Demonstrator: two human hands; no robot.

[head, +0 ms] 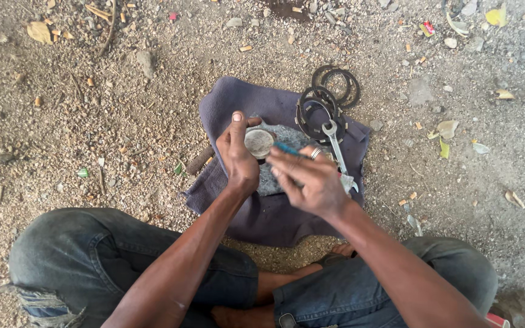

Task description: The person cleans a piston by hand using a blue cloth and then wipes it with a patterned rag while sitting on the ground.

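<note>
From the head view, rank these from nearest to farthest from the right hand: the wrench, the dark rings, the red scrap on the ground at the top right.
1. wrench: on the cloth, just beside the right hand.
2. dark rings: stacked at the cloth's upper edge.
3. red scrap: on the dirt, far top right.

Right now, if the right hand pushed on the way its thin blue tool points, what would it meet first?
The right hand holds a blue tool aimed left at the round metal part held in the left hand. It would likely meet that part first; the tip looks at or near it, though depth is unclear.
</note>
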